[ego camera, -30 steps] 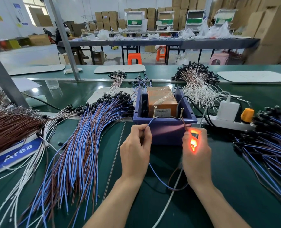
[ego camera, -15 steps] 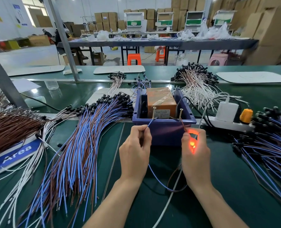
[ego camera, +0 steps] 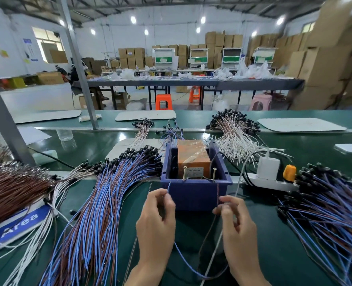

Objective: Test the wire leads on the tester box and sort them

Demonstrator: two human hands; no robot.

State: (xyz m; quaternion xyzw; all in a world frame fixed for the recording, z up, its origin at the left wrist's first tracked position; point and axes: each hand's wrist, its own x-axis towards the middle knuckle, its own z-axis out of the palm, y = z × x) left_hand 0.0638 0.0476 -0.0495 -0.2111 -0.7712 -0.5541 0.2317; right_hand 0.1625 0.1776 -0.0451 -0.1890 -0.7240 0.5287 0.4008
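Note:
The tester box, orange-brown, sits inside a blue bin with two brass contact pins standing at its front rim. My left hand pinches the blue lead, its tip a little below and left of the left pin. The brown lead is pinched in my right hand, pointing up just under the right pin. Neither lead touches a pin. Both leads loop down between my wrists. No glow shows in my right hand.
A big fan of blue and brown leads lies left of the bin, another pile to the right. A white power strip with a charger and an orange plug sits right of the bin. White leads lie behind.
Both hands pulled the lead ends back off the pins. The orange glow at my right hand has gone out. The camera tilted up.

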